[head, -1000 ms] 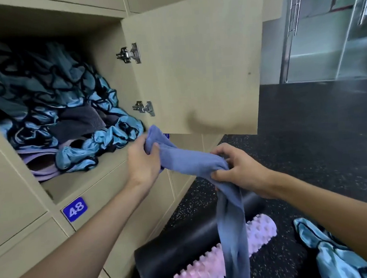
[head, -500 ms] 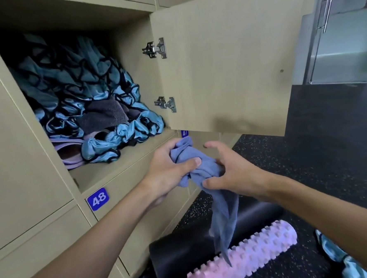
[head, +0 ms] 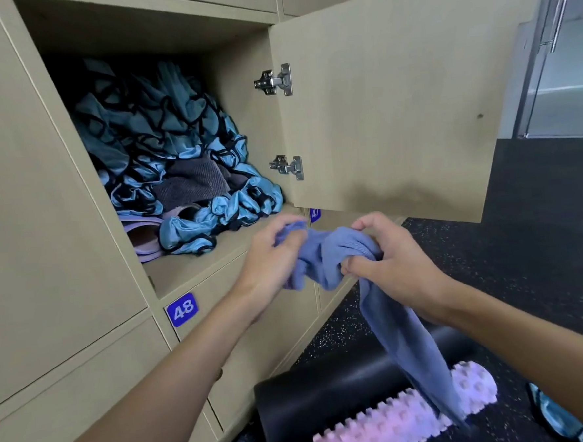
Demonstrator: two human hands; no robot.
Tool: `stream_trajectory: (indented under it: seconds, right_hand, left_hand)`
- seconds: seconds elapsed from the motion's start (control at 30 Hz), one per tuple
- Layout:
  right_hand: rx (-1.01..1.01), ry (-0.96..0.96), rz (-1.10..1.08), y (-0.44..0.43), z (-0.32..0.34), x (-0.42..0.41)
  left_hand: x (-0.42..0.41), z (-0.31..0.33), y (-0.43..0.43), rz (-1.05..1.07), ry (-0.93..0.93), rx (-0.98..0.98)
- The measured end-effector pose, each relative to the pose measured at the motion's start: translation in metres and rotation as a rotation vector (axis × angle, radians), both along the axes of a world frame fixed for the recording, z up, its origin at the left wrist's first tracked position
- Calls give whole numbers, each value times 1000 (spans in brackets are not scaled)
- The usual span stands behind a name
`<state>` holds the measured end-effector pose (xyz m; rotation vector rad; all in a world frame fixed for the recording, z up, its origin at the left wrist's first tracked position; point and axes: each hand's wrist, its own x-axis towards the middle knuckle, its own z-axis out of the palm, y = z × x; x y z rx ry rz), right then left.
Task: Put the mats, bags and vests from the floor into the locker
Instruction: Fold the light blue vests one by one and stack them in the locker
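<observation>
One locker (head: pixel 197 271) compartment stands open, its pale wooden door (head: pixel 396 112) swung out to the right on two metal hinges (head: pixel 274 81). Below and to the right of the locker spreads a dark speckled floor (head: pixel 541 256). Inside the locker, a heap of shiny blue vests (head: pixel 154 126) with black trim fills the back and most of the shelf. A black foam roller (head: pixel 328 393) lies on the floor at the foot of the locker, and a pink knobbed roller (head: pixel 391 423) lies just beside it, on the side away from the locker.

In front of the locker's open mouth, just outside its lower edge, both hands hold a soft blue-grey cloth (head: pixel 340 255). The left hand (head: pixel 269 266) has its grip clenched round one bunched end, nearest the shelf. The right hand (head: pixel 398 265) has its grip pinched on the gathered middle, and the loose tail hangs down from it towards the floor.

A rolled purple mat (head: pixel 144 236) lies at the locker's lower left, under the vests, and a grey towel-like cloth (head: pixel 192 182) sits among them. Another blue vest (head: pixel 558 416) lies on the floor well to the right of the locker. Small blue plates reading 48 (head: pixel 182 309) and 47 (head: pixel 315 214) sit just under the locker's shelf.
</observation>
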<state>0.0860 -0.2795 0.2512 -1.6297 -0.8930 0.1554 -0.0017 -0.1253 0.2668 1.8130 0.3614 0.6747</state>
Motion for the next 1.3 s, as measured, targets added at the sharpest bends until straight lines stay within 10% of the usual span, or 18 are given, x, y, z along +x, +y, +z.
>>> stream_trajectory:
  seconds: [0.23,0.53,0.83,1.3]
  right_hand:
    - [-22,46,136,8,5,-6]
    - [-357,188,244,5,-6,4]
    - [221,102,-134,78,9,30]
    - [-155,87,643,212,-1,53]
  left_hand:
    - [6,1,-15,-73,-60,-295]
    - [0,20,47,323,-304,-293]
    - [8,0,82,212,-40,-4]
    - [28,6,168,350,-94,-332]
